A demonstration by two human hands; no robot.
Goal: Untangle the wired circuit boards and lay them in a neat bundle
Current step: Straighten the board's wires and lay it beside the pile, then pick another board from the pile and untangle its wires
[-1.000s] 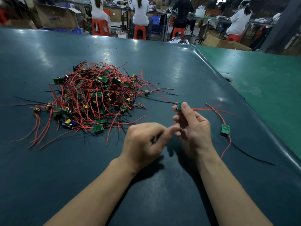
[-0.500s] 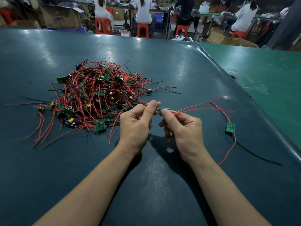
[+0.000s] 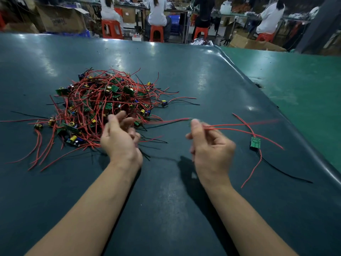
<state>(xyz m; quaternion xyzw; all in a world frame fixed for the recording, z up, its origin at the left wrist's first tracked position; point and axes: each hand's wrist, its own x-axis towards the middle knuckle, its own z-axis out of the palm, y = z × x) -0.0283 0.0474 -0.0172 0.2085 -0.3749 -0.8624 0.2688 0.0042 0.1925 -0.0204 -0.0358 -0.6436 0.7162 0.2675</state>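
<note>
A tangled pile of small green circuit boards with red and black wires [image 3: 103, 106] lies on the dark mat at centre left. My left hand [image 3: 120, 139] hovers at the pile's near right edge, fingers spread and empty. My right hand [image 3: 210, 146] pinches the red wires of one wired board [image 3: 221, 126]; its board is blurred at my fingertips, with wires trailing left and right. A separate green board [image 3: 255, 142] with a red and a black wire lies flat on the mat to the right.
The dark mat [image 3: 166, 200] ends in a raised edge on the right, beside a green table [image 3: 304, 85]. Beyond the far edge, people sit on red stools [image 3: 156, 34] among cardboard boxes [image 3: 60, 19].
My hands have separated. The left hand let go and swung left to the pile, opening. The right hand moved right, keeping hold of the wired board.
</note>
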